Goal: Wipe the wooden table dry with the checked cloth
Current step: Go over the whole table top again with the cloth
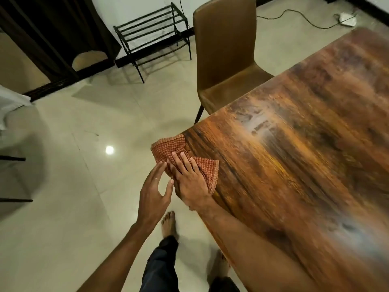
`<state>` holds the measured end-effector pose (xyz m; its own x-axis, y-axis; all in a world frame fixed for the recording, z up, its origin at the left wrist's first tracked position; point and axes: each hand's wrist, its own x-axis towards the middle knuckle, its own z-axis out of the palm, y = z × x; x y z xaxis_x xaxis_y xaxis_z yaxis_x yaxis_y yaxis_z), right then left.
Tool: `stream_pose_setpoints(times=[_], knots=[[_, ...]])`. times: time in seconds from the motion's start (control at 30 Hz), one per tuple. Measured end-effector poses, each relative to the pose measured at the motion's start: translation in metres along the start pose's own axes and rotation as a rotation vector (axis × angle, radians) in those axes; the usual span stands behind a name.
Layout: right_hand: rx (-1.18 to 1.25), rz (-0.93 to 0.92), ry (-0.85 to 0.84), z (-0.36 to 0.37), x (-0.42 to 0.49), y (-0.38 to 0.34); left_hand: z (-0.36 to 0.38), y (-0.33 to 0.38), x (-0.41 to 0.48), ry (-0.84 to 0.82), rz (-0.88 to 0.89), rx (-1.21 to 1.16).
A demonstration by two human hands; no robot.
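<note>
An orange-brown checked cloth (168, 147) lies crumpled on the near left corner of the wooden table (294, 154), part of it hanging over the edge. My right hand (189, 180) presses flat on the cloth with straight fingers. Just off the table edge, my left hand (153, 190) hovers beside it with fingers straight, its fingertips touching the cloth's overhanging part. Wet streaks and droplets (259, 127) glisten on the tabletop beyond the cloth.
A brown chair (225, 55) stands tucked at the table's far side. A black metal rack (151, 32) sits by the wall. A cable and white adapter (347, 18) lie on the tiled floor. My bare feet (168, 224) stand by the table's corner.
</note>
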<state>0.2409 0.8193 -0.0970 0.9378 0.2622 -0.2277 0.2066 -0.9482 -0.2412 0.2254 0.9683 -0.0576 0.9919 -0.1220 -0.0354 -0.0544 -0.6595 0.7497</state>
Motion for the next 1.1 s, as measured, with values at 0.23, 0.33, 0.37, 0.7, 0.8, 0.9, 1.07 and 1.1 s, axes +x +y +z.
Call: stream_pose_setpoints(times=[0.23, 0.33, 0.37, 0.7, 0.8, 0.9, 1.07, 1.1], knots=[[0.026, 0.287, 0.050, -0.028, 0.069, 0.033, -0.038, -0.032, 0.077, -0.051, 0.017, -0.012], [0.021, 0.367, 0.077, -0.023, 0.065, 0.025, -0.038, -0.032, 0.099, -0.101, 0.048, -0.017], [0.023, 0.337, 0.080, -0.019, 0.058, 0.020, -0.037, -0.029, 0.103, -0.117, 0.049, -0.029], [0.131, 0.895, 0.186, 0.016, -0.057, 0.016, 0.010, 0.024, 0.113, -0.364, 0.183, -0.014], [0.107, 0.784, 0.181, 0.012, -0.070, 0.052, 0.031, 0.043, 0.113, -0.443, 0.232, -0.002], [0.171, 1.049, 0.282, -0.010, -0.057, 0.109, 0.055, 0.060, 0.122, -0.508, 0.239, 0.023], [0.138, 0.674, 0.279, -0.012, -0.009, 0.116, 0.086, 0.090, 0.147, -0.506, 0.263, 0.069], [0.124, 0.641, 0.270, -0.013, -0.011, 0.132, 0.094, 0.096, 0.154, -0.505, 0.275, 0.076]])
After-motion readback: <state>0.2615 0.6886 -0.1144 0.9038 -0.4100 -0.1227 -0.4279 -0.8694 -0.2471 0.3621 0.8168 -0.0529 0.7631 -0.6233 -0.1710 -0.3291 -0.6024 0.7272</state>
